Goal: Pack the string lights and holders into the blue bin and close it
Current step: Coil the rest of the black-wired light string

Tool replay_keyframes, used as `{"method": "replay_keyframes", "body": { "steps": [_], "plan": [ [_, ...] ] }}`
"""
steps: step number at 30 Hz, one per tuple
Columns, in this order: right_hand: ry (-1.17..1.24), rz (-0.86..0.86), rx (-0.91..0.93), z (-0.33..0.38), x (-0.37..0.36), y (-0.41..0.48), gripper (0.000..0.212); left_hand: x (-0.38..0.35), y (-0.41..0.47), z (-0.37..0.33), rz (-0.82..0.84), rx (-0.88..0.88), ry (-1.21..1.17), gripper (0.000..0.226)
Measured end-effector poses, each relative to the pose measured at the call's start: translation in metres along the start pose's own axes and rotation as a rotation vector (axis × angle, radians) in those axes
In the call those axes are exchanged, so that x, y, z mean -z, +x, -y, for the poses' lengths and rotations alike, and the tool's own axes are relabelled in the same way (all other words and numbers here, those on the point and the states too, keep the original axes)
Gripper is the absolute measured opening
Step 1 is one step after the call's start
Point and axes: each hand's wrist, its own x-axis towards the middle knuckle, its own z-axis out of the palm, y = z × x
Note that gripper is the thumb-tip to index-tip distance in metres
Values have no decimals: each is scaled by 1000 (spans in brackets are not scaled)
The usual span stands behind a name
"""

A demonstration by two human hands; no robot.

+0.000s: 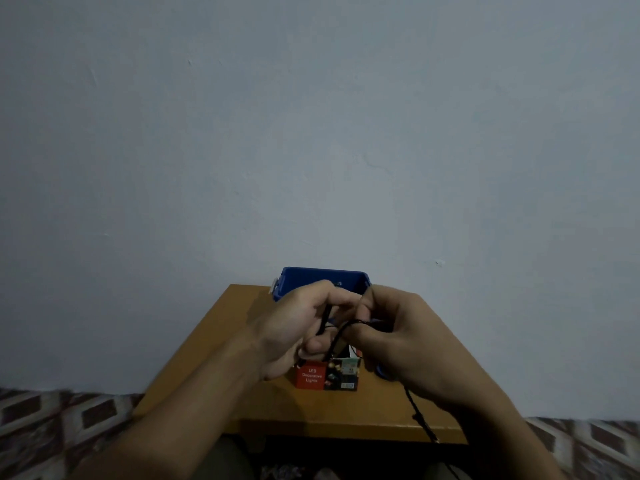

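Two hands (pixel 294 329) (pixel 403 337) around string lights (pixel 414 415)

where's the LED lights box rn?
Head view: the LED lights box sits on the wooden table, near centre, just below the left hand and right hand, with the blue bin beyond them by the wall.

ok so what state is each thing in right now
left hand: curled round the black string-light cord
right hand: pinching that cord
cord: tail trailing off the front of the brown wooden table
blue plastic bin: upright at the back, looks open
red cardboard box: upright on the table
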Motion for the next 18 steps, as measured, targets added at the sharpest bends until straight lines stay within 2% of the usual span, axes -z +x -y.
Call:
{"method": "replay_keyframes", "body": {
  "steps": [4, 6, 9, 12, 14, 16, 18],
  "plan": [
    [-15, -22, -14, -2, 2, -2, 15, -2, 6, 5, -238, 18, -93, 34],
    [-66, 65, -7, 2, 1, -5, 19, 0, 10, 5, -345, 13, -259, 31],
    [-161, 158, 18, 8, -2, -10, 21, 2, 13, 4, -419, 13, -407, 25],
    [-141, 171, 39, 15, -1, -10, 22, -1, 12, 6, -406, 39, -384, 25],
    [-137, 159, 32, 18, 2, -9, 20, -5, 7, 5, -328, 64, -243, 23],
    [-243, 88, 53, 17, 6, -3, 15, -8, 3, 5, -262, 102, -68, 25],
    [-399, 7, 79, 15, 10, 3, 15, -11, 0, 2, -207, 142, 7, 27]
  ]
}}
